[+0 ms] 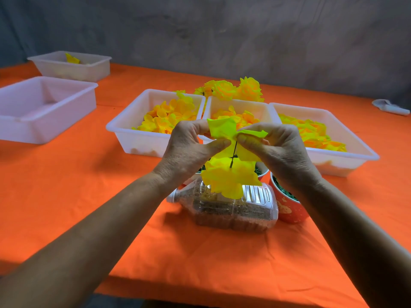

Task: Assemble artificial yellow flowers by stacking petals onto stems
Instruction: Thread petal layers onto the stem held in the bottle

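Three white plastic trays (124, 130) of loose yellow fabric petals sit behind. Left hand (189, 150) and right hand (275, 150) both pinch a thin yellow fabric petal layer (222, 130) over the thin dark wire stem (233, 154), held above the table. Petals look light, floppy and crease-prone: grip near the centre hole, steady the stiff stem.

Bright, oversaturated, soft wide-angle edges

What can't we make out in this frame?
Head view:
- Stem: its top is hidden by the petals that both hands (left, right) pinch.
- Cups: contents mostly blocked by the right hand.
- Far bin: wall hides the inside.
- Grey thing at the right edge: too small.
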Tool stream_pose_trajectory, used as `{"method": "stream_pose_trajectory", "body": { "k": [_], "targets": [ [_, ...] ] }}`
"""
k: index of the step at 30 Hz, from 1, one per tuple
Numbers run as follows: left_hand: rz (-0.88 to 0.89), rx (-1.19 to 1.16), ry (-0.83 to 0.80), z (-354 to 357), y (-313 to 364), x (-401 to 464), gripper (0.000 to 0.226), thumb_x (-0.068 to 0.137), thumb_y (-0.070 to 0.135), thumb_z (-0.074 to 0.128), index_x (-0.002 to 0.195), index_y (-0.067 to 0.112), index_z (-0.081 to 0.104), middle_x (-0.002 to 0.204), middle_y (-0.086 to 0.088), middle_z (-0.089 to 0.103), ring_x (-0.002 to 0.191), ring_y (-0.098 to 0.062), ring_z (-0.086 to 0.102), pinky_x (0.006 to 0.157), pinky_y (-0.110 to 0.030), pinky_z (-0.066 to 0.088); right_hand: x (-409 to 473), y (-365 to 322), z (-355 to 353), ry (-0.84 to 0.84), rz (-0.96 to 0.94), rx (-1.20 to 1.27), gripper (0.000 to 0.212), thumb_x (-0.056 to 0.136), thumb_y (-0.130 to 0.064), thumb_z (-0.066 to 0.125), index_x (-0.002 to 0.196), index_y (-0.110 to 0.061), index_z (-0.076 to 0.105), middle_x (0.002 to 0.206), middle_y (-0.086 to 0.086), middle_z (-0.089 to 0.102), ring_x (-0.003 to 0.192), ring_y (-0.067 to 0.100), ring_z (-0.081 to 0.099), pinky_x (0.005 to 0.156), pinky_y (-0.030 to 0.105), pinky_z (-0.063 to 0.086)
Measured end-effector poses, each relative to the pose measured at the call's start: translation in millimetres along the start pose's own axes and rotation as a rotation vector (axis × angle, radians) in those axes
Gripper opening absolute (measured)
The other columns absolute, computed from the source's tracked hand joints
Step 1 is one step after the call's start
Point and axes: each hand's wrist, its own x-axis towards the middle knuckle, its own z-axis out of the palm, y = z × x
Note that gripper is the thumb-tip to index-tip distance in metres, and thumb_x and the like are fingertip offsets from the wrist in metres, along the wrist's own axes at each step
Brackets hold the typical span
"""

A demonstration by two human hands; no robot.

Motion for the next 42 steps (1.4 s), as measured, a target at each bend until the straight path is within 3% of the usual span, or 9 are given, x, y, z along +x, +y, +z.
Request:
{"method": "stream_pose_trajectory", "body": {
  "k": [7, 12, 17, 21, 24, 29, 34, 40, 42],
  "targets": [
    [0.009, -0.001, -0.015, -2, 3, -4, 0.029, 0.076, 0.008, 0.075, 0.105, 0.009, 0.071, 0.102, -0.001, 0.072, 0.101, -0.013, 0.066, 0.09, -0.02, 0.05, -5, -1, 1, -0.021, 0.024, 0.073, 0.014, 0.08, -0.001, 0.067, 0.078, -0.014, 0.07, 0.067, -0.009, 0.07, 0.061, 0.005, 0.063, 0.059, 0.018, 0.05],
    [0.026, 0.005, -0.035, -3, 7, -5, 0.025, 0.076, 0.007, 0.075, 0.099, 0.018, 0.07, 0.091, 0.007, 0.071, 0.087, -0.003, 0.066, 0.08, -0.017, 0.051, -6, -2, -1, -0.026, -0.024, 0.003, 0.008, 0.072, -0.017, 0.07, 0.08, -0.017, 0.07, 0.071, -0.009, 0.07, 0.067, 0.004, 0.062, 0.066, 0.022, 0.051],
    [0.048, 0.053, 0.002, -3, 7, -8, 0.012, 0.075, 0.011, 0.078, 0.079, 0.019, 0.07, 0.079, -0.001, 0.069, 0.073, -0.037, 0.065, 0.062, -0.039, 0.052, -7, 0, -1, 0.033, -0.201, -0.19, 0.021, 0.069, -0.019, 0.075, 0.089, -0.016, 0.07, 0.079, 0.002, 0.069, 0.073, 0.013, 0.065, 0.07, 0.032, 0.054],
    [0.171, 0.138, -0.014, -4, 10, -10, 0.011, 0.074, 0.011, 0.078, 0.08, 0.014, 0.07, 0.083, -0.003, 0.066, 0.085, -0.025, 0.063, 0.076, -0.039, 0.051, -9, 7, 0, 0.13, -0.417, -0.466, 0.019, 0.07, -0.017, 0.076, 0.084, -0.005, 0.074, 0.083, 0.01, 0.071, 0.078, 0.026, 0.069, 0.073, 0.045, 0.053],
    [0.35, 0.298, -0.008, -4, 13, -8, 0.011, 0.071, 0.012, 0.075, 0.081, 0.009, 0.073, 0.085, -0.001, 0.067, 0.086, -0.021, 0.062, 0.082, -0.042, 0.048, -9, 8, 0, 0.146, -0.547, -0.602, 0.016, 0.071, -0.018, 0.077, 0.078, -0.004, 0.075, 0.08, 0.01, 0.072, 0.077, 0.026, 0.069, 0.077, 0.045, 0.048],
    [0.572, 0.527, 0.042, -3, 7, -10, 0.006, 0.07, 0.007, 0.073, 0.075, 0.005, 0.074, 0.083, -0.006, 0.072, 0.083, -0.021, 0.062, 0.084, -0.044, 0.039, -12, 15, -3, 0.148, -0.585, -0.69, 0.01, 0.075, -0.014, 0.075, 0.081, -0.007, 0.073, 0.083, 0.005, 0.073, 0.083, 0.02, 0.069, 0.08, 0.041, 0.045],
    [0.765, 0.655, 0.054, 1, 2, -13, 0.004, 0.075, 0.008, 0.075, 0.071, 0.007, 0.073, 0.078, -0.004, 0.071, 0.077, -0.028, 0.065, 0.082, -0.048, 0.043, -13, 27, -9, 0.096, -0.564, -0.659, 0.005, 0.076, -0.004, 0.073, 0.08, -0.006, 0.074, 0.087, 0.003, 0.073, 0.093, 0.025, 0.067, 0.081, 0.051, 0.047],
    [0.689, 0.668, 0.045, -1, -4, -13, 0.013, 0.077, 0.018, 0.075, 0.083, 0.007, 0.075, 0.085, -0.006, 0.072, 0.081, -0.029, 0.065, 0.082, -0.043, 0.04, -11, 32, -12, 0.067, -0.528, -0.558, 0.007, 0.076, -0.002, 0.071, 0.082, -0.005, 0.074, 0.087, 0.005, 0.072, 0.091, 0.028, 0.066, 0.077, 0.054, 0.049],
    [0.677, 0.677, 0.029, -2, -5, -14, 0.011, 0.075, 0.014, 0.075, 0.082, 0.006, 0.075, 0.086, -0.006, 0.072, 0.081, -0.03, 0.065, 0.083, -0.044, 0.04, -11, 35, -13, 0.052, -0.528, -0.553, 0.009, 0.075, 0.0, 0.069, 0.081, -0.005, 0.074, 0.087, 0.005, 0.072, 0.092, 0.028, 0.066, 0.076, 0.055, 0.049]
  ]
}}
